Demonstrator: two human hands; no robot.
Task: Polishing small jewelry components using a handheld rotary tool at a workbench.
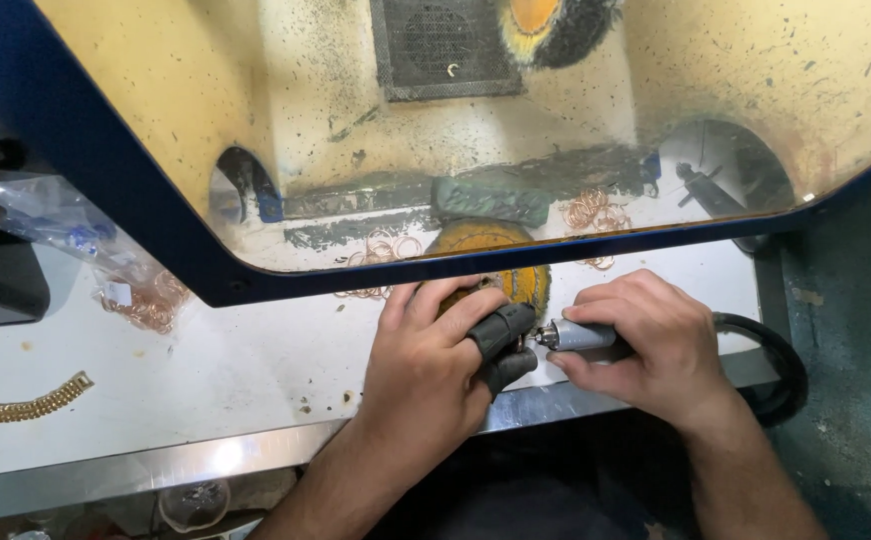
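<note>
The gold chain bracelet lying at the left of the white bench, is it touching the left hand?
Apart. The head view shows the gold chain bracelet at the far left edge, with bare white bench between it and the left hand.

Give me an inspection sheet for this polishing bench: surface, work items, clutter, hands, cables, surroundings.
Surface: white bench top with a metal front edge, speckled with dust.
Job's things: silver rotary handpiece, tip against a small piece pinched in the left fingers; the piece itself is too hidden to identify. A yellow buffing wheel sits just behind.
Clutter: gold chain bracelet at far left; copper-coloured rings; clear plastic bag.
Grippers: left hand with dark finger guards, pinching the piece; right hand wrapped around the handpiece.
Cables: black hose curving off from the handpiece.
Surroundings: blue-framed clear shield, stained yellow hood with a vent grille.
</note>
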